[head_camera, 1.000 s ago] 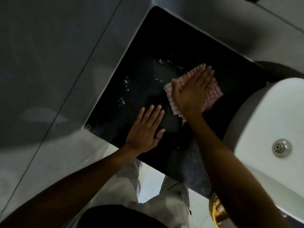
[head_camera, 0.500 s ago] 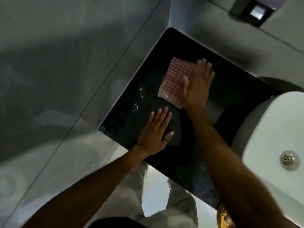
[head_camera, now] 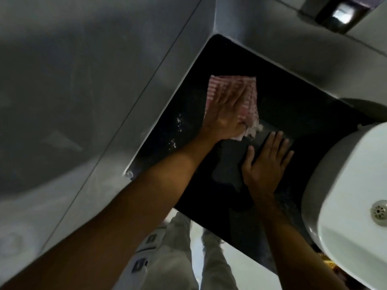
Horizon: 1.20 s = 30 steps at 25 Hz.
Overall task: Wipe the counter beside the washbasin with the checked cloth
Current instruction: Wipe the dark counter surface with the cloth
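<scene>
The checked cloth (head_camera: 249, 95) lies flat on the black counter (head_camera: 293, 114), in the part nearest the corner where the two grey walls (head_camera: 104, 80) meet. The left hand (head_camera: 225, 113) rests palm-down on the cloth, fingers extended and close together, pointing toward the back wall; it presses the cloth rather than gripping it. The left forearm runs diagonally from the lower left of the view. The right hand (head_camera: 265, 164) lies flat on bare counter just beside the cloth's near edge, fingers straight and slightly spread, thumb out, holding nothing. It sits between the cloth and the white washbasin (head_camera: 345, 185). Water droplets (head_camera: 178, 124) lie on the counter left of the cloth.
</scene>
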Available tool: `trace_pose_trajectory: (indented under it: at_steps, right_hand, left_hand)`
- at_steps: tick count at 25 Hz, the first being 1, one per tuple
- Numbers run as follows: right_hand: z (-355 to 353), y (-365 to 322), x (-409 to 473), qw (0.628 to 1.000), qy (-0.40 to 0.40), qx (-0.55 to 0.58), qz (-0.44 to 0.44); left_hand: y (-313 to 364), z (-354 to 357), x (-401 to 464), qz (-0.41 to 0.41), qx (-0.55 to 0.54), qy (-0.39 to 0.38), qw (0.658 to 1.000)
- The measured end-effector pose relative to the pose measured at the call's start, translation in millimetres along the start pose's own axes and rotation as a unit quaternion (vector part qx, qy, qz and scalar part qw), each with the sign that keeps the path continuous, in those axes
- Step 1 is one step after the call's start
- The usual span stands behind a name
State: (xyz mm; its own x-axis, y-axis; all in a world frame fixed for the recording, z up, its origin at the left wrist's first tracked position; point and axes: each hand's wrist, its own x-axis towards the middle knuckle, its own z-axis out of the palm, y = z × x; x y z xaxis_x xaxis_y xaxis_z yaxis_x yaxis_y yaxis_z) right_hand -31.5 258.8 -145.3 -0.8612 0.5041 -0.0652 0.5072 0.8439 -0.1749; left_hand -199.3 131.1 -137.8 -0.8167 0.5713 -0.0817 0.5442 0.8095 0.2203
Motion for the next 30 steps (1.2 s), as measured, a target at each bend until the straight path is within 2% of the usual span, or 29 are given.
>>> trace_pose_trajectory:
  at_steps: [2,4,6,9,13,20,24,30]
  right_hand:
    - [-1.1,-2.4,-0.7,1.000,0.004,-0.007,-0.010]
    - [-2.1,-3.6,5.2,1.000,0.005,-0.009,-0.009]
    - [-3.9,-4.9,0.1,1.000,0.004,-0.013,-0.013]
    - [-5.6,-5.0,3.5,1.000,0.004,-0.008,-0.010]
    - [-6.7,-5.5,-1.7,1.000,0.005,-0.007,-0.017]
    - [-8.4,-4.9,-3.0,1.000,0.012,-0.001,-0.020]
    - [-6.8,-6.2,-2.5,1.000,0.022,0.000,-0.019]
    - [-4.9,-7.6,-7.4,0.999,0.026,-0.010,-0.023]
  left_hand:
    - [2.0,-1.4,-6.5,-0.181,-0.054,0.023,0.982]
    - [5.8,-5.8,-22.3,-0.311,-0.088,0.024,0.946]
    - [7.5,-2.1,-60.5,-0.392,-0.099,0.058,0.913]
    - [0.9,1.8,-116.4,-0.454,-0.102,0.080,0.882]
    - [-7.3,11.0,-178.9,-0.474,-0.070,0.094,0.873]
    - [-14.5,22.9,-237.9,-0.504,-0.049,0.130,0.852]
    - [1.7,30.4,-256.1,-0.542,-0.087,0.135,0.825]
    - [85.6,45.5,-281.5,-0.453,-0.159,0.125,0.869]
